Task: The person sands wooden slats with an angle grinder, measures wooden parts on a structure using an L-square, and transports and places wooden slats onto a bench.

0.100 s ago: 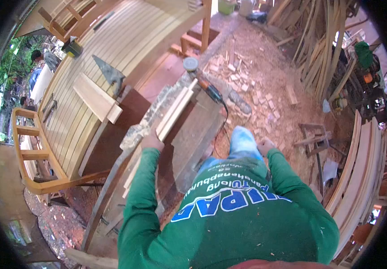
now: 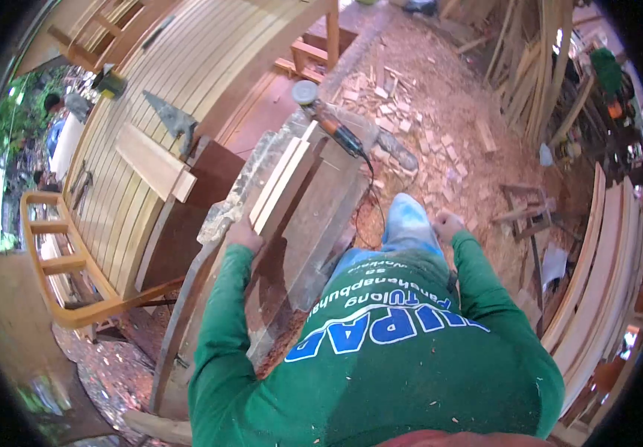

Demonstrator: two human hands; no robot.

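1. Wood strips point(image 2: 283, 177): pale, narrow, side by side, lying lengthwise on the rough counter point(image 2: 303, 223). Far ends just short of the angle grinder point(image 2: 340, 136); near ends at the left hand point(image 2: 245, 235).
2. Left fingers: closed on the near ends of the strips. Grip is at one end only, so the far ends could swing or fan apart if bumped. My read, not a measured thing.
3. Right hand point(image 2: 448, 226): beside the knee point(image 2: 406, 216), well apart from the strips. Fingers curled; cannot tell if they hold anything.
4. Grinder: at the far end of the counter, disc point(image 2: 305, 92) outward. Can't tell if it's powered. Main risk: a strip pushed forward knocks it, and it rolls or drops off the edge.
5. Cord point(image 2: 371, 175): hangs from the grinder down toward the knee. A leg shift could snag it and drag the tool.
6. Counter edge is ragged, so strips sitting partly on it may rock or slip if pressed off-centre.
7. Floor: offcuts point(image 2: 403, 115) and sawdust beyond the counter. Footing could slide there.
8. Off to the left: handsaw point(image 2: 172, 123) and wide board point(image 2: 146, 158) on the slatted panel point(image 2: 210, 63). Saw is near the board; a careless reach could catch it.
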